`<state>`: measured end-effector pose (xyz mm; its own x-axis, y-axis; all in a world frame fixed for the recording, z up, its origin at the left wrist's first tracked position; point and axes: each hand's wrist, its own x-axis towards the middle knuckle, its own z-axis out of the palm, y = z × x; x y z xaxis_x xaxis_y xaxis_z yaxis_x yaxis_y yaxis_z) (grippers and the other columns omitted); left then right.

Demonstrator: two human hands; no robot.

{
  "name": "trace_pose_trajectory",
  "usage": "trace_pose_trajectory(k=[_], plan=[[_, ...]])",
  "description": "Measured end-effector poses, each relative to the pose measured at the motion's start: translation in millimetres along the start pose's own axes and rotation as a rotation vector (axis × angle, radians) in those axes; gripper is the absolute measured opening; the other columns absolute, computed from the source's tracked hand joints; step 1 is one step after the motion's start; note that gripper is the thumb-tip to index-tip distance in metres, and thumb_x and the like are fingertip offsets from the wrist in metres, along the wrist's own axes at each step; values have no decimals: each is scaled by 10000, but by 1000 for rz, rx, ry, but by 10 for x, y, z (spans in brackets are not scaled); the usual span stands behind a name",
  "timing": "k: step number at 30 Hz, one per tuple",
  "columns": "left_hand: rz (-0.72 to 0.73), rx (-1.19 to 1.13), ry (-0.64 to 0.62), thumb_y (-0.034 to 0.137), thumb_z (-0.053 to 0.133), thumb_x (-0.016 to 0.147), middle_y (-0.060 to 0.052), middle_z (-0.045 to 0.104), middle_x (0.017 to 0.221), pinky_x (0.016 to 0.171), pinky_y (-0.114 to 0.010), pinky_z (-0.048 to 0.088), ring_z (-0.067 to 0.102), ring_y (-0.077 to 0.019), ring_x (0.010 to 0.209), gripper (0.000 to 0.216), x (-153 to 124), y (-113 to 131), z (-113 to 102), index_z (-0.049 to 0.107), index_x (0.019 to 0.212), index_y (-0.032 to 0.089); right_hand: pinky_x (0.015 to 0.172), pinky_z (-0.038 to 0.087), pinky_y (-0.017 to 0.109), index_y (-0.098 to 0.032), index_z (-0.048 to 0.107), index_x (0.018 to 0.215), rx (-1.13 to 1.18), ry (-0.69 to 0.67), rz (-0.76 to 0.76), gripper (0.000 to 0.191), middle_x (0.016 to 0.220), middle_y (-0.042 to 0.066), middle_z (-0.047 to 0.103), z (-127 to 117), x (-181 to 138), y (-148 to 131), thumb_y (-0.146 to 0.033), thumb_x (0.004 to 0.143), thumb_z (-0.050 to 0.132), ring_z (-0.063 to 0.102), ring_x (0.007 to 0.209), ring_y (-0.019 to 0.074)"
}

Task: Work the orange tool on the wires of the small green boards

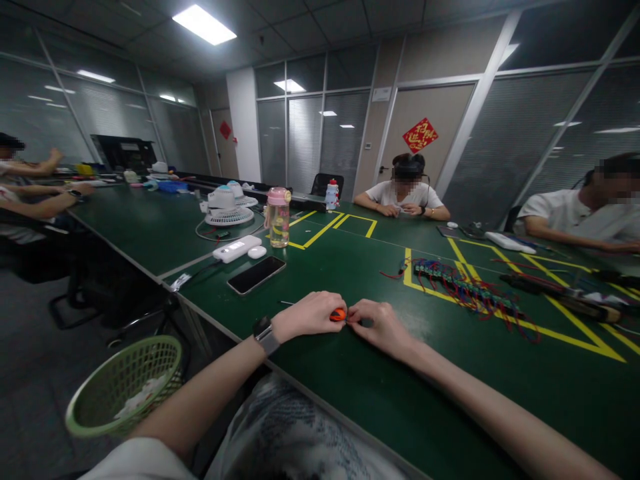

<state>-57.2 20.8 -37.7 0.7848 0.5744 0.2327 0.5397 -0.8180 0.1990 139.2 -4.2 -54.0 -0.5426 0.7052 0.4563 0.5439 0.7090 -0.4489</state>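
Note:
My left hand [314,312] is closed round a screwdriver with an orange and black handle [339,314]. Its thin shaft [286,303] seems to stick out on the far left side of that hand, low over the green table. Just right of the handle's end, my right hand [377,323] pinches thumb and fingers together. Whatever lies between those fingertips is too small to make out. Both hands rest close together near the table's front edge.
A phone [257,275], a white power strip [237,249] and a pink-lidded bottle [279,217] stand to the left. Wired circuit boards [467,288] lie to the right among yellow tape lines. A green basket [83,417] is on the floor. Other people sit around the table.

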Motion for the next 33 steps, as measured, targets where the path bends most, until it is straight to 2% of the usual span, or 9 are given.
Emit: trace_pose_trajectory(k=[6, 11, 18, 22, 26, 29, 33], plan=[[15, -36, -8, 246, 577, 780, -19, 615, 895, 730, -222, 404, 577, -140, 806, 148, 20, -28, 17, 601, 908, 176, 695, 483, 255, -170, 650, 724, -26, 8, -22, 164, 828, 55, 692, 8, -26, -49, -89, 786, 522, 622, 788, 155], [-6, -57, 6, 243, 586, 776, -17, 615, 892, 723, -218, 405, 577, -136, 801, 138, 16, -33, 29, 607, 895, 176, 724, 483, 254, -186, 701, 791, -64, -39, 108, 160, 834, 43, 711, -36, -4, -91, -139, 800, 548, 643, 785, 159], [2, -42, 23, 219, 598, 755, -6, 610, 861, 682, -214, 389, 570, -129, 763, 126, 8, -13, 21, 607, 874, 178, 624, 420, 224, -167, 720, 784, -282, -222, 177, 173, 759, 61, 713, -119, 132, -170, -123, 773, 553, 640, 684, 157], [-5, 2, 23, 220, 589, 761, -6, 601, 824, 646, -216, 378, 561, -129, 733, 82, 7, -1, 24, 580, 824, 169, 531, 347, 206, -146, 697, 715, -323, -371, 115, 173, 678, 63, 694, -179, 273, -194, -77, 742, 541, 609, 605, 135], [-28, 18, 12, 220, 583, 762, -19, 603, 818, 657, -221, 387, 567, -141, 743, 72, 12, -11, 41, 568, 800, 161, 510, 319, 215, -125, 688, 695, -362, -481, 50, 176, 676, 83, 682, -214, 375, -218, -57, 722, 529, 587, 582, 135], [-19, -7, 11, 217, 575, 770, -18, 610, 830, 684, -220, 400, 572, -140, 760, 71, 10, -18, 48, 577, 814, 161, 542, 331, 225, -113, 678, 734, -425, -476, 29, 185, 722, 101, 678, -204, 347, -260, -37, 730, 509, 594, 630, 147], [-23, -16, 15, 223, 566, 778, -24, 615, 864, 711, -223, 414, 579, -145, 789, 99, 0, -1, 49, 592, 853, 164, 603, 358, 218, -116, 658, 774, -440, -397, 45, 199, 788, 104, 656, -156, 225, -289, -30, 765, 479, 587, 691, 141]])
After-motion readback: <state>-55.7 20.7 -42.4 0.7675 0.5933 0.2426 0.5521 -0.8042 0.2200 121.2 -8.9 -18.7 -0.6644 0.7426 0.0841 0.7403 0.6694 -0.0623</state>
